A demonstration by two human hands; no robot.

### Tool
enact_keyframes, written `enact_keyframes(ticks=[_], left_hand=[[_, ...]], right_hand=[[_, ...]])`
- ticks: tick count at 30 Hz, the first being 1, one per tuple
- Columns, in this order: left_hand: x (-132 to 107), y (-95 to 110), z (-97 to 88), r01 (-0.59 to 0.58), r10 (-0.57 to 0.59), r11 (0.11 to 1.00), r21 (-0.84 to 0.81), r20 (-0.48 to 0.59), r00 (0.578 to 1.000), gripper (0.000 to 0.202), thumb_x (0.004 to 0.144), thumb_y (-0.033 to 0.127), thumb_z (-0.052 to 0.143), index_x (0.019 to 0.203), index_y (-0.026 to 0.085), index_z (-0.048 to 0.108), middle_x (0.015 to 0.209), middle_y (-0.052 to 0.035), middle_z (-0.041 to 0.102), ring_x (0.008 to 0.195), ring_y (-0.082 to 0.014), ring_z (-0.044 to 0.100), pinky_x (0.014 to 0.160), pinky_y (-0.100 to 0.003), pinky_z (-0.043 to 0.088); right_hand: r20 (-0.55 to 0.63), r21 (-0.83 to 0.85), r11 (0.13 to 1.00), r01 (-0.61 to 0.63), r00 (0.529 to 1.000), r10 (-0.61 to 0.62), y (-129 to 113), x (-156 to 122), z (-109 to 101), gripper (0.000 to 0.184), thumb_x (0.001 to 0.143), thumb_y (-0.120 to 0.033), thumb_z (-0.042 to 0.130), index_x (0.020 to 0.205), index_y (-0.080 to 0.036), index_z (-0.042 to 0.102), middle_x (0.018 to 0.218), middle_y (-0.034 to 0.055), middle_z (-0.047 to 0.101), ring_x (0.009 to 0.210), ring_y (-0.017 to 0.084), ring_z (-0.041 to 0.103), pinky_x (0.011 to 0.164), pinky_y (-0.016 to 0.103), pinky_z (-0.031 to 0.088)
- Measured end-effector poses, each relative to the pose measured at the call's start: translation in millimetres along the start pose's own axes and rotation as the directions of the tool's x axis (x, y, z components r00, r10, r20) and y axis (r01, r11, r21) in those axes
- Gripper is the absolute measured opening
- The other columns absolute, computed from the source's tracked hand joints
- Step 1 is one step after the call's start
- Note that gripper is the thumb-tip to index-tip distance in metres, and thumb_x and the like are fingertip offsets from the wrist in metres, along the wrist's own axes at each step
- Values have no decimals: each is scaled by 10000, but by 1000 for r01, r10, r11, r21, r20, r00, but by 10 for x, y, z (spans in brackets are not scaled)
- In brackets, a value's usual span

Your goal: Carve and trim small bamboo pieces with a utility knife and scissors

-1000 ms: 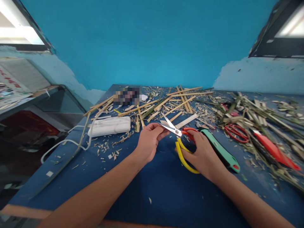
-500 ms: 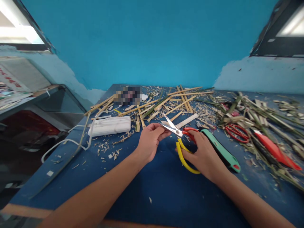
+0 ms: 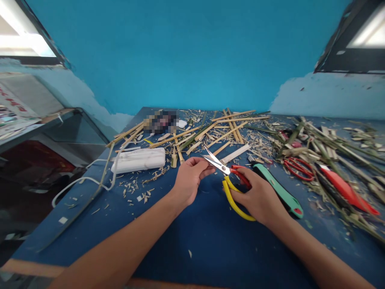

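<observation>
My right hand [image 3: 255, 194] is wrapped around a pair of scissors [image 3: 223, 168] with one red and one yellow handle. The scissor blades are parted and point up and left, close to the fingertips of my left hand [image 3: 192, 176]. Thumb and fingers of that left hand are pinched together. Whatever lies between them is too small or too hidden to make out. Just right of the scissors lies a green and black cutter knife [image 3: 278, 190]. A pale flat strip [image 3: 236, 153] rests beyond the blades.
A white power strip [image 3: 140, 159] with a looping cord [image 3: 81, 178] is at left. Bamboo sticks [image 3: 231, 124] and shavings cover the table's back. On the right are red-handled scissors [image 3: 299, 168], a red tool [image 3: 349, 188] and piled bamboo strips [image 3: 325, 140]. A blue wall [image 3: 192, 56] stands behind.
The scissors have shifted very slightly in my right hand, with the yellow handle a touch lower. My left hand stays pinched in nearly the same place.
</observation>
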State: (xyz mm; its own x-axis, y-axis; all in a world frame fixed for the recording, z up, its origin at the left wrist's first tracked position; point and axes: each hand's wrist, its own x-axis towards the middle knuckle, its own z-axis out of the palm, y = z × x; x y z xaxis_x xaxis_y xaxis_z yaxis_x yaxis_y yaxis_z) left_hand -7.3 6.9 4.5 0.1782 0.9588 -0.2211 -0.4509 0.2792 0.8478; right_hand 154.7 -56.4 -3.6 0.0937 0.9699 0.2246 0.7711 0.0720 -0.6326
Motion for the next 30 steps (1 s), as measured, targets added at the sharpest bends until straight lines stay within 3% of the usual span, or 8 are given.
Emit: enact_keyframes(ticks=[11, 21, 26, 30], left_hand=[[21, -8, -30, -59, 57, 993, 99, 20, 998, 145, 671, 195, 667, 710, 117, 551, 675, -18, 616, 671, -119, 626, 718, -278, 532], [41, -25, -47, -96, 92, 977, 188, 31, 995, 77, 680, 153, 613, 725, 126, 556, 682, -24, 640, 666, -134, 639, 709, -292, 530], [15, -20, -27, -119, 113, 965, 235, 39, 993, 115, 681, 190, 629, 727, 134, 541, 667, -18, 641, 630, -132, 639, 686, -284, 528], [14, -20, -18, -126, 125, 957, 260, 22, 992, 97, 679, 175, 614, 717, 140, 532, 659, -18, 642, 621, -137, 639, 679, -291, 526]], right_hand=[[32, -50, 997, -51, 998, 52, -23, -1, -60, 400, 651, -393, 609, 1023, -245, 612, 791, 28, 684, 683, 230, 636, 579, 300, 472], [-25, -88, 996, 32, 999, -35, 27, 31, 7, 449, 661, -429, 602, 1051, -209, 562, 1019, 75, 635, 898, 262, 591, 766, 365, 458], [-17, -110, 990, -84, 996, 83, -45, 33, -56, 310, 639, -397, 606, 915, -257, 606, 735, 15, 671, 624, 218, 610, 529, 287, 426], [-19, -184, 976, -117, 993, 116, -84, 31, -67, 280, 616, -412, 607, 848, -255, 604, 617, -4, 643, 534, 202, 582, 459, 259, 363]])
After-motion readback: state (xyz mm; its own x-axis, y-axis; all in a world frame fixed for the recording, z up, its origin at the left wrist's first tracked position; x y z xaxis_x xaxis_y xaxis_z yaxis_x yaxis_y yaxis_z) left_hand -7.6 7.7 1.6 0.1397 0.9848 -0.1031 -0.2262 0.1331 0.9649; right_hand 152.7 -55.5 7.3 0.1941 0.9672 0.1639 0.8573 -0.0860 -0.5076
